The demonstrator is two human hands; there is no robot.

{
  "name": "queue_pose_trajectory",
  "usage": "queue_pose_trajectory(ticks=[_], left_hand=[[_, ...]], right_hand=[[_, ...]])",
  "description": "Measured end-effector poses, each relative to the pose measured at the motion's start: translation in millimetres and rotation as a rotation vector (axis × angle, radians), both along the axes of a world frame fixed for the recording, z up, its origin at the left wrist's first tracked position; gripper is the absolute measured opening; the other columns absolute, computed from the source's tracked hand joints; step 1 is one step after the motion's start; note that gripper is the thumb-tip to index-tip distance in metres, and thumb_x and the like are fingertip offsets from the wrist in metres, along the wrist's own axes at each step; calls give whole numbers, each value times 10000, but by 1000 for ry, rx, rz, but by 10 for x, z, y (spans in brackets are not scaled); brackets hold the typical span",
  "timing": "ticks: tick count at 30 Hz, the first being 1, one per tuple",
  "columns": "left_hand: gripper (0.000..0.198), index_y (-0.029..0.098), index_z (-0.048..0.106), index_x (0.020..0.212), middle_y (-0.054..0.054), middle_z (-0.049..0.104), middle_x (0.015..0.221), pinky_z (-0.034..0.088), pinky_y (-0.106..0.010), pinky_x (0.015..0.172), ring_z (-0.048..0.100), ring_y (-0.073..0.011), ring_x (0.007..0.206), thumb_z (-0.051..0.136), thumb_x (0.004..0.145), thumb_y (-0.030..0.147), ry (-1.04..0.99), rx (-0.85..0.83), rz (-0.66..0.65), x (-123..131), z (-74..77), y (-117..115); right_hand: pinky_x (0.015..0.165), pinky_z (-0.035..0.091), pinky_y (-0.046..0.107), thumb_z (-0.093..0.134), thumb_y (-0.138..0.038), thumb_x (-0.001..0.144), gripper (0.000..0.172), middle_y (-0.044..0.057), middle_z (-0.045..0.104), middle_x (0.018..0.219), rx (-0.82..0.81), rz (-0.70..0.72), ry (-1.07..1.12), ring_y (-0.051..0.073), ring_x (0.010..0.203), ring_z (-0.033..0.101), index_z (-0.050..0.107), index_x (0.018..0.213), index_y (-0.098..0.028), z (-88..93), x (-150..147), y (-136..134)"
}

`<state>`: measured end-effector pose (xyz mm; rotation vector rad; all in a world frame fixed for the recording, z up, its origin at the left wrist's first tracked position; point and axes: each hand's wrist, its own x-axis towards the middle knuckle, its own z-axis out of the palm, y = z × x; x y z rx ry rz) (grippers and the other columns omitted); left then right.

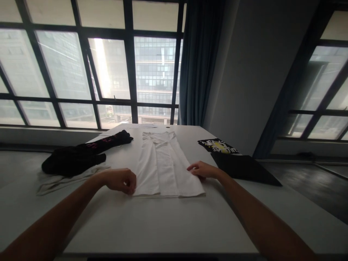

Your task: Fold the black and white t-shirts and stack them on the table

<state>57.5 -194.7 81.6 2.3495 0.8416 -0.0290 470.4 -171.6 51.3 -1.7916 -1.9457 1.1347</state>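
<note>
Black clothes [72, 159]: left of the left hand [118, 179], beyond its fingers.
Left hand: fingers curled at near corner of the white garment [166, 166]; pinching, I cannot tell.
White garment: flat, just right of these fingers.
Right hand [204, 169]: fingers lightly bent at garment's right edge; grip, I cannot tell.
Black cloth [244, 168]: right of these.

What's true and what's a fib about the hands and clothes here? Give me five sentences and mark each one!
1. The white garment lies on the table. True.
2. The left hand is on the black clothing. False: it is at the white garment's near left corner.
3. The right hand is at the white garment's right edge. True.
4. The yellow-and-white print is left of the white garment. False: it's on the right.
5. The black clothing is left of the white garment. True.
</note>
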Motion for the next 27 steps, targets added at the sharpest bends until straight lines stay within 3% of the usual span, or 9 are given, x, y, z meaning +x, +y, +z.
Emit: queue_pose_trajectory(ticks=[3,6,11,13,15,18,22,25,27], left_hand=[[322,222,762,961,-40,736,961,504,-295,784,655,-199,856,755,735,451,49,14,75,1,-12,-12],[576,276,716,1133,-34,694,1076,496,-304,779,629,-221,914,847,598,444,93,125,140,54,-32,-31],[216,208,757,910,-44,682,876,479,-307,732,621,-207,796,722,723,312,180,238,158,152,-63,-90],[204,204,762,881,-36,688,816,476,-304,681,622,-202,727,731,700,293,217,191,196,111,-42,-99],[256,217,769,907,-29,706,818,486,-303,670,636,-208,723,763,666,301,233,40,189,16,-11,-80],[433,261,751,1052,-28,715,923,512,-312,717,651,-225,815,804,625,311,202,-102,149,-137,11,-5],[501,312,724,1116,-44,638,1163,512,-363,826,609,-253,979,816,624,286,175,122,183,-171,-49,92],[349,310,760,1000,-34,606,1222,461,-387,967,561,-256,1102,794,667,213,119,228,155,-92,-126,120],[195,289,778,902,-37,621,1202,419,-386,1031,547,-249,1136,756,730,201,50,304,117,-53,-170,134]], right_hand=[[474,408,201,566,-179,857,387,15,625,738,0,24,-9,91,514,543,667,1226,-124,33,26,-26],[496,392,195,551,-149,845,350,18,627,725,85,29,-46,90,542,546,699,1158,-103,48,29,-43],[548,426,223,611,-186,793,301,9,626,700,158,122,-76,94,513,523,732,1055,-100,33,-34,-68],[533,422,229,588,-190,791,322,4,614,670,103,141,-78,102,502,521,728,1068,-107,31,-35,-71],[561,438,231,563,-176,789,349,12,626,695,82,184,-90,115,544,549,728,1092,-122,40,-6,-72],[692,481,241,571,-81,706,432,51,672,886,192,272,-195,146,714,612,742,1096,-152,65,60,-86],[879,489,297,576,11,591,597,96,628,1152,405,313,-356,217,968,630,743,1123,-206,92,67,-147],[1006,439,362,610,-9,618,489,94,612,1223,536,365,-369,270,1144,575,780,1014,-238,93,7,-192],[1016,433,378,611,-21,630,404,76,634,1212,556,403,-350,270,1146,578,798,906,-250,88,-26,-202]])
